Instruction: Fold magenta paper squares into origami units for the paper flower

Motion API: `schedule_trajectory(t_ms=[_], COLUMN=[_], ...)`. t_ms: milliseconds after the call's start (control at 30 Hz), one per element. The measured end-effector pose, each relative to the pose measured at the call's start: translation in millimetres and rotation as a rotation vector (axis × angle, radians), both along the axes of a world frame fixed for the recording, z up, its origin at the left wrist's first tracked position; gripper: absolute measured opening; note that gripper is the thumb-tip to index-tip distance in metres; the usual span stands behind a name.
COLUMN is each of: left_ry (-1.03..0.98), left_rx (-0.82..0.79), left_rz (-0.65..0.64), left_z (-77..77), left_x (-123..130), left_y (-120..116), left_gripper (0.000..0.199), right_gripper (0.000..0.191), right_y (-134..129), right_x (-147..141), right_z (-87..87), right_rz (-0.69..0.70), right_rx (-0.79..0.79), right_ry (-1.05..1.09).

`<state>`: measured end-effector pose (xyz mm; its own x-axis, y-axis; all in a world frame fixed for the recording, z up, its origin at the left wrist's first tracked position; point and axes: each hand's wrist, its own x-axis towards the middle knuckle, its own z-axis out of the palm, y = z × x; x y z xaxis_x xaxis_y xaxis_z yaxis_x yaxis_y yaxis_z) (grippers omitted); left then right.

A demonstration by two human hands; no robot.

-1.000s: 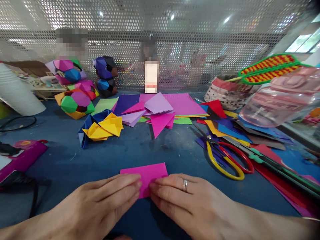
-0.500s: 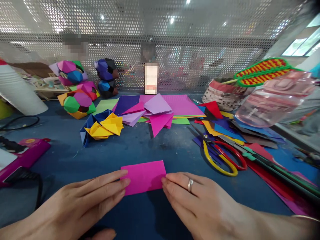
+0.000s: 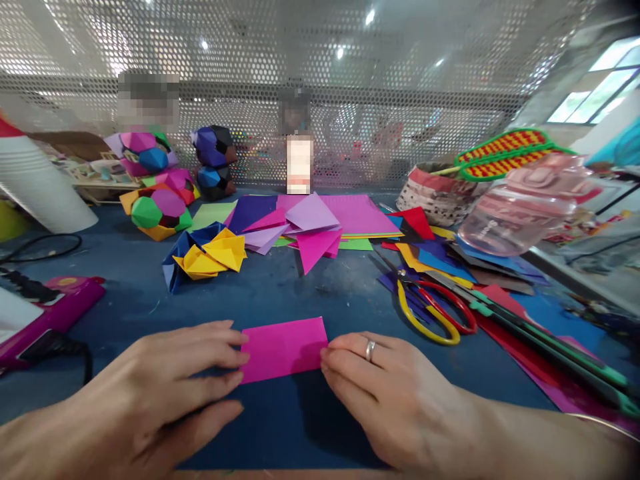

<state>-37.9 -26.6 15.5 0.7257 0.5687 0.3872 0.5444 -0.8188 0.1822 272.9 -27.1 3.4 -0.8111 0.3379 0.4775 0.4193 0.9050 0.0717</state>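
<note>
A magenta paper rectangle (image 3: 284, 349) lies on the blue table, tilted slightly up at its right side. At its left edge rest the fingertips of my left hand (image 3: 170, 383), the fingers spread a little and the thumb apart from the paper. My right hand (image 3: 387, 387), with a ring on one finger, has its fingers pressed together at the paper's right edge; the thumb is hidden beneath them. Beyond the paper stand folded yellow units (image 3: 213, 255) and a blue folded piece (image 3: 171, 267).
Scissors (image 3: 430, 303), a green-black cutter (image 3: 540, 333) and coloured paper scraps lie at right, near a pink bottle (image 3: 510, 213). Stacked paper (image 3: 355, 215) and paper balls (image 3: 155, 210) are behind. A magenta power strip (image 3: 65, 313) is at left.
The fingers of my left hand have spread and shifted slightly left, and its thumb shows more. The view has turned a little to the right; my right hand stays at the paper's edge.
</note>
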Motion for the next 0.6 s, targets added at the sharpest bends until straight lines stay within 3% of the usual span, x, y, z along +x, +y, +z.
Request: schedule_trajectory(t_ms=[67, 200, 333, 433, 600], left_ry=[0.001, -0.16, -0.231, -0.283, -0.322], left_rx=[-0.067, -0.276, -0.546, -0.676, -0.782], left_rz=[-0.053, 0.074, 0.134, 0.142, 0.158], left_z=[9.8, 21.0, 18.2, 15.4, 15.0], left_x=[14, 41, 51, 53, 55], left_y=[14, 38, 51, 55, 57], left_gripper=[0.019, 0.021, 0.022, 0.021, 0.022], right_gripper=[0.029, 0.027, 0.039, 0.053, 0.042], right_y=[2, 7, 13, 18, 20], right_x=[-1, -6, -15, -20, -22], right_z=[2.5, 10.3, 12.8, 11.3, 10.2], right_rz=[-0.012, -0.088, -0.216, -0.228, -0.151], right_rx=[-0.034, -0.093, -0.233, -0.343, -0.358], right_ry=[0.058, 0.192, 0.171, 0.093, 0.108])
